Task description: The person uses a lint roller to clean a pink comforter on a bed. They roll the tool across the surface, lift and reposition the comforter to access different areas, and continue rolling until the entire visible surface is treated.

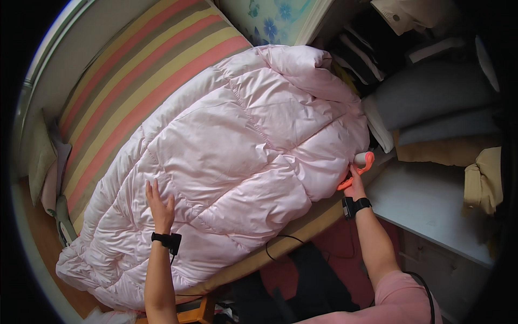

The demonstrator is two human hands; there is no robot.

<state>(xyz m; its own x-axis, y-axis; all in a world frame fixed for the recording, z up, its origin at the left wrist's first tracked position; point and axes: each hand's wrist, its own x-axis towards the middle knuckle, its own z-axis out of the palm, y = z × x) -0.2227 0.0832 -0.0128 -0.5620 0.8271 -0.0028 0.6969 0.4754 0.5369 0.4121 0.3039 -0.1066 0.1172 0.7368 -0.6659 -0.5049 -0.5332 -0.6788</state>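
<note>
A pale pink quilted comforter lies rumpled across the bed, covering much of the striped sheet. My left hand is over its lower left part with fingers spread and nothing in them; whether the palm presses the fabric I cannot tell. At the comforter's right edge, my right hand is closed around the orange handle of what looks like a lint roller, with a whitish cylinder at its far end. Part of the handle is hidden by my fingers.
Right of the bed stands a white surface, with stacked dark and tan clothes behind it. Pillows lean at the left side. A black cable loops by the bed's near edge; dark cloth lies below on a red floor covering.
</note>
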